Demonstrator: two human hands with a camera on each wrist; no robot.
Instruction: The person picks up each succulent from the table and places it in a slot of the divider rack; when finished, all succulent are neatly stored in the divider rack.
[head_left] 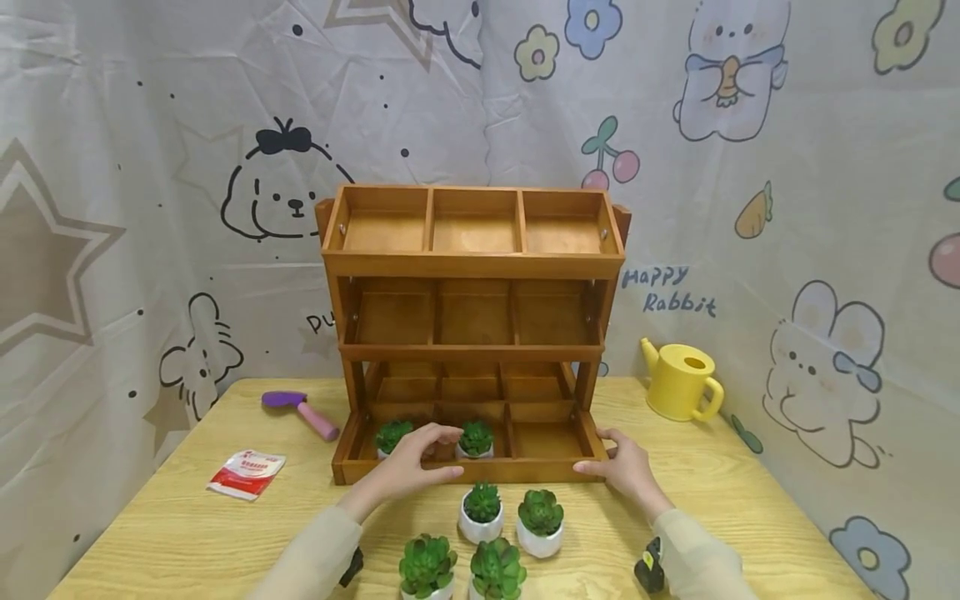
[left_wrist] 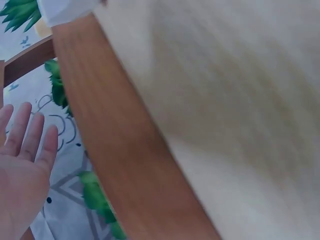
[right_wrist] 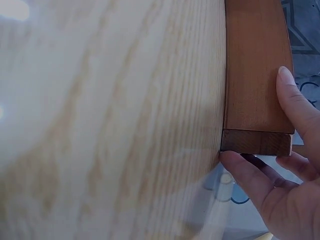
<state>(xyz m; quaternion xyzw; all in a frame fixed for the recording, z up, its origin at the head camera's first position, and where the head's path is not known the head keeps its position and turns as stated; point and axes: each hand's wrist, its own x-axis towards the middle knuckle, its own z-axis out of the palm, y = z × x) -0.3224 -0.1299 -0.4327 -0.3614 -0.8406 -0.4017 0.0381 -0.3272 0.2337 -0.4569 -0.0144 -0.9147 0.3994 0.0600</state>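
Observation:
A three-tier wooden plant stand (head_left: 474,265) stands on the table, each tier split into compartments. Its bottom front tray holds one potted succulent (head_left: 393,433) in the left compartment and another potted succulent (head_left: 476,438) in the middle one. My left hand (head_left: 411,465) hovers at the tray's front edge between these two, fingers extended and nothing held; the left wrist view shows its fingers (left_wrist: 31,135) straight. At the tray's front right corner, my right hand (head_left: 624,468) grips the wood. Its thumb (right_wrist: 287,80) lies along the front board, with other fingers round the end.
Several more succulents in white pots, including one potted plant (head_left: 540,525), stand before the tray. A purple-headed tool with a pink handle (head_left: 303,410) and a red-and-white packet (head_left: 247,475) lie left. A yellow watering can (head_left: 678,385) stands back right, near the patterned cloth (head_left: 750,275).

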